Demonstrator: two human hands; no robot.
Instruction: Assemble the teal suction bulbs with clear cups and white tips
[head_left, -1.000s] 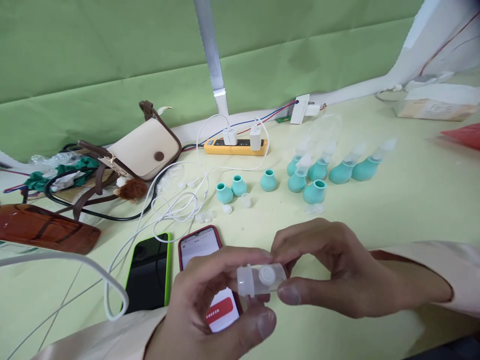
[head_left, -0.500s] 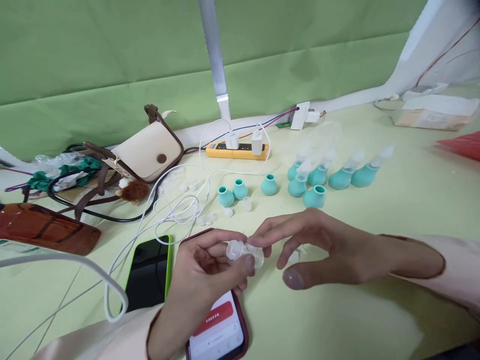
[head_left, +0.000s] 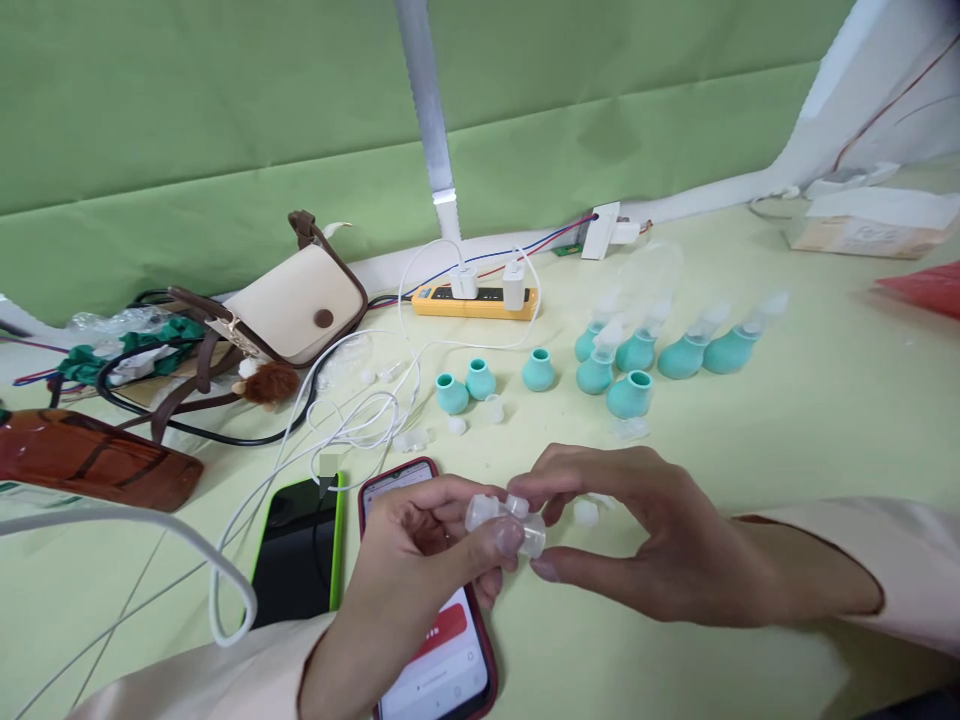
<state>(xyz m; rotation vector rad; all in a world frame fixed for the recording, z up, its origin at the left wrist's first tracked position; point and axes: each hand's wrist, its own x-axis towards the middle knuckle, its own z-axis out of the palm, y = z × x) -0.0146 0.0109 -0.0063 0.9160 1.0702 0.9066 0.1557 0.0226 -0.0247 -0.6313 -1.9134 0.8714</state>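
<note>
My left hand (head_left: pixel 427 550) is closed around a clear plastic tube fitting (head_left: pixel 532 535), which has a small round stub on its side. My right hand (head_left: pixel 637 530) is at the fitting's right end, index fingertip against the stub and thumb at the lower rim, fingers curved with a gap between them. Below the right fingers lies a small white plastic piece (head_left: pixel 586 513). Beyond the hands stand several teal squeeze bulbs (head_left: pixel 628 395), some with bare mouths, others topped by clear tips (head_left: pixel 769 308).
A red-cased phone (head_left: pixel 476 690) lies under my left hand, a green-cased phone (head_left: pixel 296 550) beside it. White cables (head_left: pixel 349 425) coil at left, near a cream handbag (head_left: pixel 292 300) and an amber bottle (head_left: pixel 97 460). A yellow power strip (head_left: pixel 476 303) sits behind.
The fitting and my left hand have shifted slightly right and down. My right thumb has moved in to the fitting's end. A clear piece now shows below the front teal bulb.
</note>
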